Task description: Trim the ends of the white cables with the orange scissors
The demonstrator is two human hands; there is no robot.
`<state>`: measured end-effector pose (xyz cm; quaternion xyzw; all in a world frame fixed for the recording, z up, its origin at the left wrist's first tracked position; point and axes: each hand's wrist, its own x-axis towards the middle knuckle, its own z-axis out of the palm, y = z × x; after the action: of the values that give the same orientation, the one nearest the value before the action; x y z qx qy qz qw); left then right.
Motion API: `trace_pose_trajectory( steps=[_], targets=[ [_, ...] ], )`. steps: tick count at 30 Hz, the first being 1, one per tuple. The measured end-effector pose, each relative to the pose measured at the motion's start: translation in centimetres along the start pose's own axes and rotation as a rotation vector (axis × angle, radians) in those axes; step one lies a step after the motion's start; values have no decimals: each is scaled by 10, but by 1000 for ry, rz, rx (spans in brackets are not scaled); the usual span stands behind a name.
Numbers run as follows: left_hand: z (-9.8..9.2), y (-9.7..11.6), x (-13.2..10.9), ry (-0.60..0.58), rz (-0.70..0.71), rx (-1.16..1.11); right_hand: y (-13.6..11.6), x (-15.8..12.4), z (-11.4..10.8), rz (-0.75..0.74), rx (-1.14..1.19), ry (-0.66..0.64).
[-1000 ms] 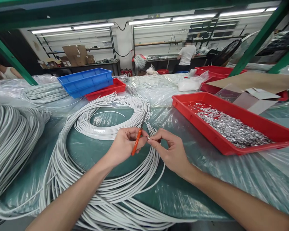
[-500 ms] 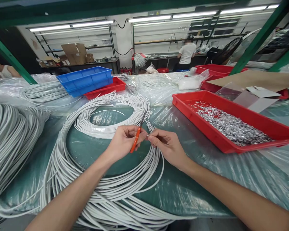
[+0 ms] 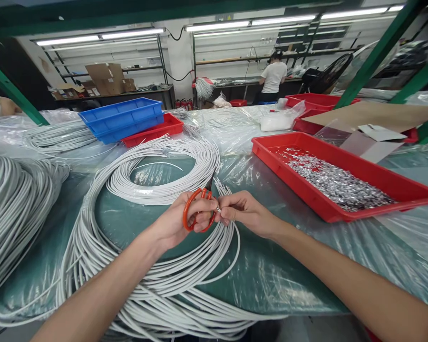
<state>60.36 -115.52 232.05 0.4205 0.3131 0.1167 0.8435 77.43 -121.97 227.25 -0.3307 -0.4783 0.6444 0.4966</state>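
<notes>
My left hand [image 3: 180, 221] is closed around orange-handled scissors [image 3: 197, 214], its fingers through the loops and the blades pointing away towards the cable coil. My right hand [image 3: 244, 212] pinches the tip of a white cable end [image 3: 218, 209] right beside the scissors. Both hands hover over a big coil of white cable [image 3: 157, 190] that lies on the plastic-covered green table [image 3: 257, 280]. What sits on the cable tip is too small to make out.
A red tray [image 3: 395, 187] of small metal pieces lies to the right. Stacked blue trays [image 3: 124, 118] over a red one stand at the back left. More cable bundles [image 3: 10, 209] lie at the left. Cardboard [image 3: 374, 116] covers further red trays at the back right. A person in white works far behind.
My left hand has turned the scissors so that both orange loops now face me. Both hands have drawn slightly closer to me and tighter together.
</notes>
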Motion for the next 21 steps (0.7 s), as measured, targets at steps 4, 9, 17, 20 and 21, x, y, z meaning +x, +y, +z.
trace_pose_trajectory(
  steps=[4,9,17,20,21],
  targets=[
    [-2,2,-1,-12,-3,50,-2,0,0,8,0,9],
    [-3,4,-1,155,148,324,-2,-1,-1,30,-31,123],
    [-8,4,-6,315,461,835,3,-1,-3,73,-11,131],
    [-10,2,-7,274,524,1019,0,0,-3,91,-39,153],
    [-11,2,-7,265,530,1061,-1,0,-3,91,-50,160]
  ],
)
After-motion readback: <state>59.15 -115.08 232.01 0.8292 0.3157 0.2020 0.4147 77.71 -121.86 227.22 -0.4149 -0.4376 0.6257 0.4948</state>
